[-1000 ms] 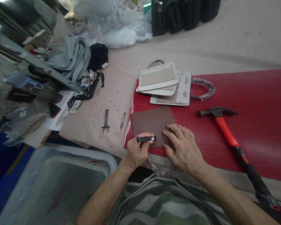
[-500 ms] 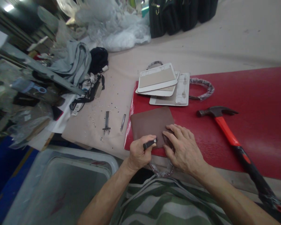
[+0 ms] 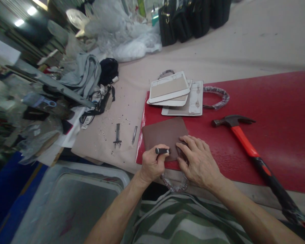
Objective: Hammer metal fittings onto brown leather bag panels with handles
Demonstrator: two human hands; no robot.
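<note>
A brown leather-like panel [image 3: 162, 132] lies on a red mat [image 3: 244, 149]. My left hand [image 3: 153, 164] is closed around a short dark punch-like tool [image 3: 162, 151], its tip near the panel's lower part; the exact contact is hidden. My right hand [image 3: 199, 157] lies on the panel's right edge with its fingers stretched out, pressing it down. A plastic-wrapped handle loop [image 3: 175, 185] sticks out from the panel's near edge, between my wrists. To the right, a claw hammer [image 3: 247, 145] with a red and black grip rests on the mat.
Behind the panel is a stack of white-edged panels [image 3: 169, 91] with another wrapped handle [image 3: 220, 96]. Left of the mat lie a metal tool [image 3: 117, 135] and a small metal rod [image 3: 134, 135]. Black bags [image 3: 193, 20] stand at the back. A plastic bin [image 3: 91, 173] sits below the table edge.
The tool in my left hand has tipped from slanting to nearly level in the picture. My right hand stays on the panel. The whole view has shifted slightly.
</note>
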